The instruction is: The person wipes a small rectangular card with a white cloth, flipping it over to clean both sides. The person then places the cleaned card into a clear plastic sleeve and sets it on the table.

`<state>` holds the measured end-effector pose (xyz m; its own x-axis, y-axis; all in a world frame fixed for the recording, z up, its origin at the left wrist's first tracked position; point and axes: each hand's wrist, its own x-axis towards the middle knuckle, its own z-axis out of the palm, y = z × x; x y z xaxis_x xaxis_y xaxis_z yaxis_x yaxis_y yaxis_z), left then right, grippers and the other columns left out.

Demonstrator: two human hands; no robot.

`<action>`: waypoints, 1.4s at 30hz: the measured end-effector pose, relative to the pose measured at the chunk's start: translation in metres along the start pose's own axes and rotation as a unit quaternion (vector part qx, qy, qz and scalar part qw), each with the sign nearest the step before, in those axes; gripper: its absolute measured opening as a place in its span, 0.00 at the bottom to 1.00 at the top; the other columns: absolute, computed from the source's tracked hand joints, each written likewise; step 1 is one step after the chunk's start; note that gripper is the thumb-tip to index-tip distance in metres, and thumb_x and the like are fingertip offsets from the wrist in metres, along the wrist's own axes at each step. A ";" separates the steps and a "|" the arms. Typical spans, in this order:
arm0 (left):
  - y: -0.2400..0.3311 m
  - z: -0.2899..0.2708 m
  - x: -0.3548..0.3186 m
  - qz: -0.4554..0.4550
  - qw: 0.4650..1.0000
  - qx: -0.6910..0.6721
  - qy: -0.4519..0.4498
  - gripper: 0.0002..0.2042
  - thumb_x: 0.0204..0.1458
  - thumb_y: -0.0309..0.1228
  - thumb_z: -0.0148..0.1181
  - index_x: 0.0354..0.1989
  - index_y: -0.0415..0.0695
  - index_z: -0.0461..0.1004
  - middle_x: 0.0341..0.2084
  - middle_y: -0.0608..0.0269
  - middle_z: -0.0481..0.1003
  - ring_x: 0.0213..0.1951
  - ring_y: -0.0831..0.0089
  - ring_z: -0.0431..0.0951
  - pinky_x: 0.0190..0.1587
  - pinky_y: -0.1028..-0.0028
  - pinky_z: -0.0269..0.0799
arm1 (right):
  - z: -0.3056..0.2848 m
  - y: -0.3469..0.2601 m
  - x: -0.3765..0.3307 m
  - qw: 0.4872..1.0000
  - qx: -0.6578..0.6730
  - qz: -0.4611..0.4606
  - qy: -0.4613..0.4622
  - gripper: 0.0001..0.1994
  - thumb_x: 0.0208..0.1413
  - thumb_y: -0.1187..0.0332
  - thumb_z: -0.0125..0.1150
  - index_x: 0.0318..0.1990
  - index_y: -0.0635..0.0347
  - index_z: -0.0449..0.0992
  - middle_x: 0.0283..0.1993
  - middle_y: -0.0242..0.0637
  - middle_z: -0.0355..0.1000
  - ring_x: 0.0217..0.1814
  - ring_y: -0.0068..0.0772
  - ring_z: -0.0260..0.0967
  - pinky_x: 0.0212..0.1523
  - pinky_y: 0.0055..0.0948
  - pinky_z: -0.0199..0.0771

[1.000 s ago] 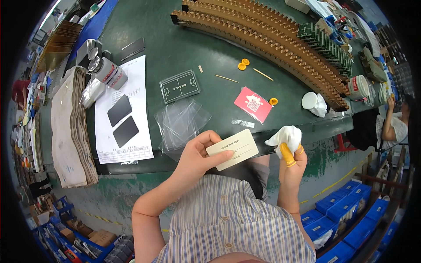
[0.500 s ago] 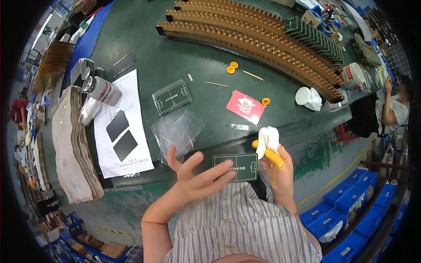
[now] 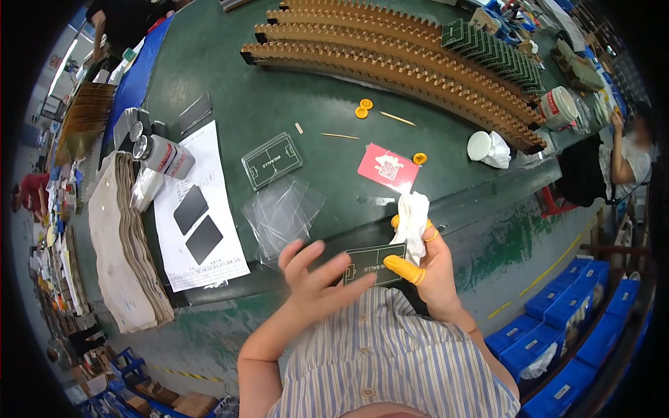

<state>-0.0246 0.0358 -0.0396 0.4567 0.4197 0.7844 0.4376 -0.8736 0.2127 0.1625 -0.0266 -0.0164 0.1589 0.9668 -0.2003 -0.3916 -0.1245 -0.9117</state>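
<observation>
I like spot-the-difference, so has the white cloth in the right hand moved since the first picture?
Yes: the white cloth has moved left, closer to the red card on the table.

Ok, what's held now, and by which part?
The right hand holds the green printed card by its right end, and a white cloth about its middle. Blurred left hand: can't tell.

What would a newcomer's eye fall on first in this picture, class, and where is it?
Probably the bright red card with its white pattern, lying on the dark green table. Next come the yellow finger covers on the right hand, which holds a white cloth by the right end of a dark green card. Beyond them, long brown notched racks sweep across the table's far side.
</observation>
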 end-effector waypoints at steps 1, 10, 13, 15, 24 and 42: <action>0.001 -0.002 0.005 -0.058 0.994 -0.093 -0.014 0.14 0.46 0.28 0.60 0.42 0.60 0.76 0.48 0.62 0.69 0.51 0.63 0.67 0.56 0.58 0.58 | 0.000 0.002 0.001 1.000 -0.002 -0.013 0.006 0.31 0.50 0.84 0.60 0.61 0.63 0.56 0.57 0.35 0.61 0.54 0.25 0.64 0.53 0.25 0.68; 0.014 -0.014 0.017 -0.563 0.605 -0.546 -0.137 0.12 0.51 0.20 0.58 0.44 0.38 0.68 0.40 0.63 0.75 0.43 0.79 0.73 0.47 0.79 0.67 | 0.002 0.016 0.001 0.989 -0.084 -0.107 0.054 0.34 0.45 0.82 0.65 0.60 0.63 0.56 0.57 0.37 0.62 0.54 0.25 0.63 0.52 0.26 0.67; 0.012 -0.009 0.021 -0.604 0.574 -0.538 -0.125 0.05 0.52 0.23 0.60 0.35 0.40 0.70 0.34 0.66 0.77 0.37 0.83 0.74 0.41 0.82 0.68 | 0.000 0.025 -0.002 0.981 -0.121 -0.143 0.055 0.32 0.48 0.82 0.63 0.61 0.63 0.56 0.56 0.37 0.61 0.53 0.27 0.64 0.53 0.27 0.66; 0.008 -0.011 0.024 -0.611 0.553 -0.552 -0.131 0.05 0.52 0.23 0.59 0.34 0.40 0.69 0.34 0.66 0.77 0.37 0.84 0.74 0.41 0.82 0.69 | -0.004 0.025 -0.004 0.978 -0.134 -0.155 0.050 0.30 0.51 0.80 0.61 0.61 0.63 0.55 0.55 0.38 0.61 0.51 0.29 0.65 0.53 0.29 0.66; 0.004 -0.014 0.027 -0.591 0.547 -0.570 -0.164 0.04 0.51 0.21 0.59 0.31 0.40 0.69 0.31 0.64 0.77 0.33 0.84 0.75 0.37 0.83 0.69 | -0.024 -0.013 0.012 0.803 -0.483 -0.348 0.030 0.13 0.44 0.75 0.61 0.41 0.61 0.75 0.46 0.43 0.68 0.48 0.44 0.63 0.48 0.40 0.63; 0.004 -0.015 0.026 -0.526 0.678 -0.479 -0.187 0.07 0.49 0.22 0.62 0.27 0.41 0.67 0.25 0.73 0.71 0.31 0.88 0.70 0.34 0.84 0.65 | -0.004 -0.030 0.022 0.624 -0.654 -0.424 -0.061 0.09 0.36 0.67 0.61 0.30 0.48 0.80 0.45 0.28 0.73 0.53 0.32 0.64 0.54 0.38 0.51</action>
<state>-0.0224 0.0398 -0.0099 0.5251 0.8109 -0.2584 0.0509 0.2731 0.9606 0.1811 -0.0022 0.0046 -0.2950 0.8088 0.5088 0.8728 0.4447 -0.2009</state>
